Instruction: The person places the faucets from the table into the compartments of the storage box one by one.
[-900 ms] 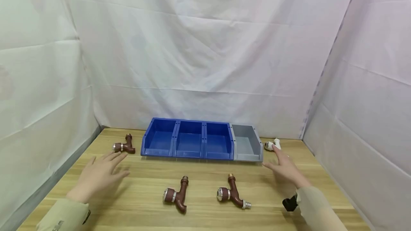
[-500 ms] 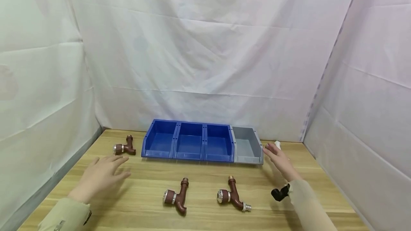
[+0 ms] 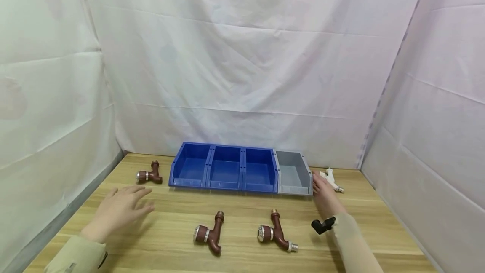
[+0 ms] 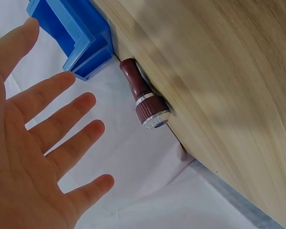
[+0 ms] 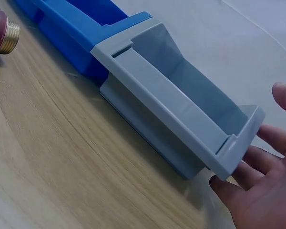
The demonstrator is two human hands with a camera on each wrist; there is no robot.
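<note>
My right hand [image 3: 325, 197] is at the outer right side of the grey bin [image 3: 294, 190]. In the right wrist view its extended fingers [image 5: 248, 174] lie along the bin's end wall, with the thumb apart. The grey bin joins a row of blue bins [image 3: 223, 183]; all look empty inside. Just beyond the right hand a white tap [image 3: 331, 176] lies on the table, partly hidden by it. My left hand [image 3: 119, 212] hovers over the table's left side, fingers spread, holding nothing. Nearest to it is a brown tap [image 3: 154, 175] with a ribbed, silver-capped knob.
Two more brown taps lie near the front: one plain-spouted [image 3: 215, 235], the other with a metal nozzle [image 3: 278, 234]. White cloth [image 3: 242, 54] hangs behind and on both sides of the wooden table [image 3: 174, 222].
My right hand has moved left from over the white tap to the grey bin's side, uncovering much of the tap. The left hand stays almost still.
</note>
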